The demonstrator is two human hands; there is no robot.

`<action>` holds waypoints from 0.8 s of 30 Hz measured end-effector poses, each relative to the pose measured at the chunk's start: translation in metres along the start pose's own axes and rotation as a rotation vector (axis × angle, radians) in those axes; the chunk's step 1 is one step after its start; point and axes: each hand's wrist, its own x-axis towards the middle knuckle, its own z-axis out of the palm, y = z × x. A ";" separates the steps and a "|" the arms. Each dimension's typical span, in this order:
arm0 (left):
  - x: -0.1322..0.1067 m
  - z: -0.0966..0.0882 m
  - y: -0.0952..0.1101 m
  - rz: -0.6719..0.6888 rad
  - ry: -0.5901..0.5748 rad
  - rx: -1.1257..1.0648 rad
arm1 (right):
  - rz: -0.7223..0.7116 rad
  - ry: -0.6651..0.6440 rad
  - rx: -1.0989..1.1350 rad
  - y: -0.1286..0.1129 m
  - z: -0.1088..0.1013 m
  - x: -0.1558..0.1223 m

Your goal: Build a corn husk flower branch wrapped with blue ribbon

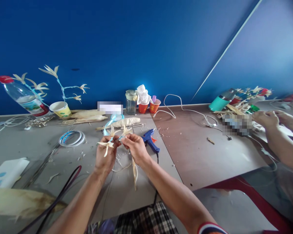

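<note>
My left hand (106, 156) is closed on the blue-wrapped stem of a pale dried-husk flower (107, 145), whose petals spread over the fingers. Close against it, my right hand (136, 149) pinches another husk flower (125, 131) with a bit of blue at its base. Whether the two stems are joined is hidden by the fingers. A dry husk strip (134, 177) hangs below my right hand. Just right of that hand lies a blue hot glue gun (150, 140). Light blue ribbon (106, 125) trails behind the flowers.
White and blue rings (72, 138) lie to the left. Along the wall stand a tilted bottle (30, 99), a yellow paper cup (60, 110), a glass jar (131, 102) and red cups (143, 107). Another person's hands (268, 120) are at the far right. A cable (185, 109) crosses the table.
</note>
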 end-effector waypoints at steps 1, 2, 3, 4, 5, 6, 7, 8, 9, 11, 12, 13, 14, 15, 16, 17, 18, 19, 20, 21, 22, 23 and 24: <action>0.000 0.001 0.001 0.000 -0.008 -0.005 | -0.011 -0.003 -0.008 0.000 0.000 -0.001; 0.000 0.002 0.002 0.003 -0.015 -0.009 | -0.022 -0.008 -0.013 0.000 0.001 -0.002; 0.000 0.003 0.003 0.008 -0.020 -0.013 | -0.033 -0.013 -0.018 0.000 0.001 -0.003; -0.001 0.003 0.003 0.017 -0.022 -0.016 | -0.042 -0.019 -0.025 -0.001 0.001 -0.004; -0.002 0.004 0.004 0.027 -0.022 -0.015 | -0.048 -0.024 -0.033 -0.002 0.001 -0.004; -0.002 0.004 0.004 0.037 -0.017 -0.014 | -0.052 -0.030 -0.043 -0.003 0.002 -0.005; -0.003 0.004 0.005 0.045 -0.010 -0.012 | -0.053 -0.040 -0.048 -0.004 0.002 -0.006; -0.004 0.004 0.005 0.050 0.001 -0.009 | -0.053 -0.055 -0.051 -0.005 0.002 -0.006; -0.004 0.003 0.005 0.056 0.015 -0.006 | -0.052 -0.074 -0.051 -0.006 0.003 -0.007; -0.003 0.001 0.005 0.054 0.025 -0.005 | -0.052 -0.119 -0.049 -0.007 0.003 -0.009; -0.002 0.000 0.005 0.047 0.024 -0.009 | -0.052 -0.134 -0.047 -0.008 0.003 -0.009; -0.001 -0.001 0.005 0.035 0.025 -0.012 | -0.054 -0.133 -0.048 -0.008 0.003 -0.009; 0.000 -0.002 0.005 0.023 0.036 -0.018 | -0.053 -0.114 -0.050 -0.007 0.002 -0.008; 0.001 -0.003 0.004 0.013 0.056 -0.026 | -0.049 -0.084 -0.057 -0.006 0.001 -0.008; 0.002 -0.003 0.004 0.008 0.081 -0.036 | -0.043 -0.049 -0.069 -0.005 0.000 -0.006; 0.003 -0.003 0.004 0.007 0.105 -0.047 | -0.036 -0.017 -0.088 -0.003 -0.001 -0.005; 0.003 -0.003 0.003 0.007 0.117 -0.055 | -0.032 0.006 -0.110 -0.002 -0.001 -0.003; 0.004 -0.002 0.003 0.006 0.119 -0.061 | -0.030 0.017 -0.131 0.000 -0.002 -0.002; 0.003 -0.001 0.003 0.003 0.110 -0.065 | -0.033 0.016 -0.148 0.002 -0.002 0.000; 0.003 0.000 0.004 -0.004 0.095 -0.064 | -0.042 0.012 -0.156 0.004 -0.002 0.001; 0.003 0.001 0.004 -0.010 0.083 -0.062 | -0.052 0.009 -0.156 0.006 -0.002 0.002; 0.002 0.003 0.004 -0.015 0.075 -0.060 | -0.061 0.005 -0.152 0.007 -0.002 0.003; 0.002 0.004 0.004 -0.020 0.067 -0.059 | -0.068 0.005 -0.144 0.009 -0.002 0.004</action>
